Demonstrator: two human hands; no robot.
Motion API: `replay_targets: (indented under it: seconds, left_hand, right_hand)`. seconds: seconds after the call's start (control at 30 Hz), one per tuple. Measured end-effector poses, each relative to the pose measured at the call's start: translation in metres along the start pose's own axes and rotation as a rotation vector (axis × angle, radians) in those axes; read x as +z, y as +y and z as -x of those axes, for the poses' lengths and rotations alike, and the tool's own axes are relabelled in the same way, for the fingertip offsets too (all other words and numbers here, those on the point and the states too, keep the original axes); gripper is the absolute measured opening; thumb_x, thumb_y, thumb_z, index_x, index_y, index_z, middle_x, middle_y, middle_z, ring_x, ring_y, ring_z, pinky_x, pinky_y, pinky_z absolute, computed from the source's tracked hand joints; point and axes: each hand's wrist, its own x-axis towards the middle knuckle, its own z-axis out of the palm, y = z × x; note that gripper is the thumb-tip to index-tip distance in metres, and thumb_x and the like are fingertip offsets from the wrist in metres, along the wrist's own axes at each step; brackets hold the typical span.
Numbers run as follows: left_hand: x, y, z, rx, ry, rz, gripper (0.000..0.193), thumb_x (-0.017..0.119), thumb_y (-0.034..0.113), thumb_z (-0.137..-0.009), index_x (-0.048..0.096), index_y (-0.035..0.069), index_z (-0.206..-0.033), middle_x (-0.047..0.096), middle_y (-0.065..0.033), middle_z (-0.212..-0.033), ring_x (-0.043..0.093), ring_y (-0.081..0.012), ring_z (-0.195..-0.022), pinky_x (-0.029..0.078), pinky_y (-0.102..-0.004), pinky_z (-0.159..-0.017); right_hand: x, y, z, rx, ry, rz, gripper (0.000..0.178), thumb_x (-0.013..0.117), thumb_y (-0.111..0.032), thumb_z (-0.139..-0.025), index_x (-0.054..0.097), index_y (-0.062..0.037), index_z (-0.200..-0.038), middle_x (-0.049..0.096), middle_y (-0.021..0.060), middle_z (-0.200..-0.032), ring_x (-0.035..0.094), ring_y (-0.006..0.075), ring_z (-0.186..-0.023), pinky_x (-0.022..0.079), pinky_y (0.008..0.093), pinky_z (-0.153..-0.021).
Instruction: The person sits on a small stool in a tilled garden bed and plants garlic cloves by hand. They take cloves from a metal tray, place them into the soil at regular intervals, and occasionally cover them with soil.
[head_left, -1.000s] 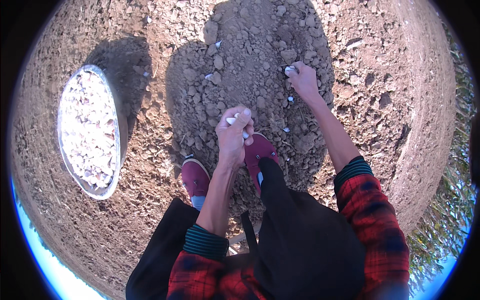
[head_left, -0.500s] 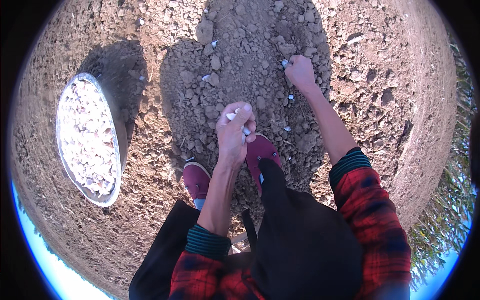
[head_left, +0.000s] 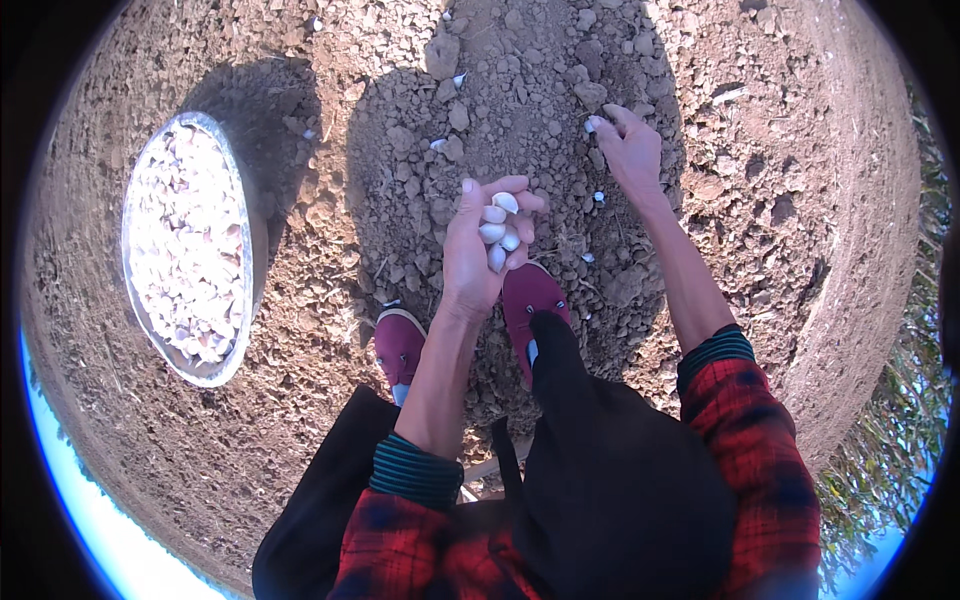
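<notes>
Several pale garlic cloves (head_left: 492,232) lie in the cupped palm of my left hand (head_left: 474,250), its fingers curled loosely around them. Over the crumbly soil ahead and to the right, my right hand (head_left: 632,158) has thumb and forefinger parted. Just beside its thumb tip, a single clove (head_left: 589,126) sits in the soil. Nearer to me, two more cloves, one a whitish clove (head_left: 599,197) and one a smaller-looking clove (head_left: 587,257), form a rough line with it. Another clove (head_left: 438,144) lies on the left side of the soil strip.
A large metal basin (head_left: 245,300) heaped with garlic cloves stands on the ground at left. My maroon shoes (head_left: 533,300) are planted below my left hand. Clods (head_left: 442,55) dot the soil, and green plants (head_left: 880,450) border the right edge.
My left hand has turned palm up and opened out, showing the cloves. My right thumb and forefinger have spread and drawn slightly away from the clove, which stays in the soil.
</notes>
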Motion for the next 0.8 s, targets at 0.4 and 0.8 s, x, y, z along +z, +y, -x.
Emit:
replay_targets:
  seconds: [0.4,0.8]
  left_hand:
    - [0.004,-0.033,0.004,-0.061,0.113,-0.407,0.047,0.035,0.036,-0.103,0.051,0.001,-0.130,0.053,-0.0004,-0.068,0.046,-0.0033,-0.051,0.033,-0.0182,-0.039]
    - [0.026,-0.078,0.011,-0.376,-0.055,-0.375,0.042,0.043,0.034,-0.101,0.061,-0.004,-0.107,0.062,-0.0076,-0.076,0.049,-0.0066,-0.052,0.039,-0.0192,-0.041]
  right_hand:
    - [-0.038,-0.067,0.092,-0.613,-0.507,-0.061,0.008,0.059,-0.011,-0.085,0.059,-0.0069,-0.091,0.055,0.0100,-0.081,0.062,0.0286,-0.072,0.050,0.0388,-0.061]
    - [-0.097,0.018,0.121,-0.219,-0.497,-0.195,0.014,0.067,-0.010,-0.074,0.059,-0.0017,-0.081,0.060,0.0108,-0.069,0.060,0.0218,-0.059,0.048,0.0331,-0.056]
